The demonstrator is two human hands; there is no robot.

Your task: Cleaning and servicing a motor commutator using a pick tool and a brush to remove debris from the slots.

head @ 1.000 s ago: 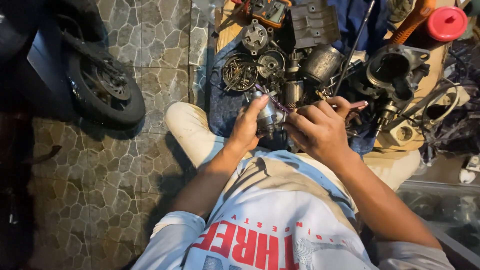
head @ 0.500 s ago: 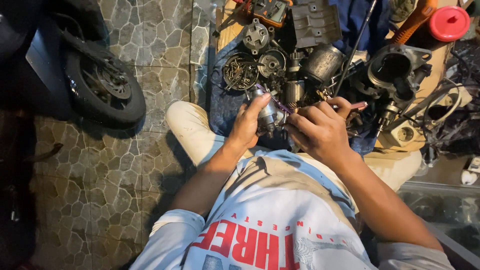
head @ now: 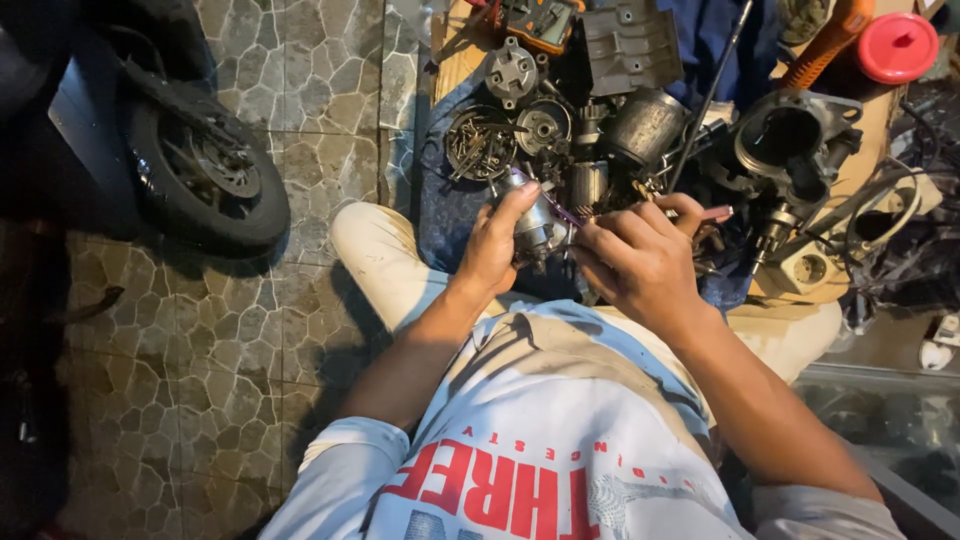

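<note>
My left hand (head: 497,243) is wrapped around a small grey metal motor part (head: 538,226), held above my lap. My right hand (head: 640,260) is closed on a thin tool with a purple-pink handle (head: 716,213), whose tip meets the metal part between the two hands. Just beyond my hands, several greasy engine parts lie on a dark blue cloth (head: 450,205): a round dish of screws (head: 477,143), a grey cylinder (head: 640,128) and a large black housing (head: 790,140).
A scooter's front wheel (head: 205,180) stands on the stone-patterned floor at the left. A red lid (head: 897,47) and an orange handle (head: 830,35) are at the top right. Cables and a white socket strip (head: 815,268) lie at the right. My bent leg (head: 375,255) rests below the cloth.
Both hands stay on the metal part; the view has shifted slightly and my right hand's fingers have moved a little on the tool.
</note>
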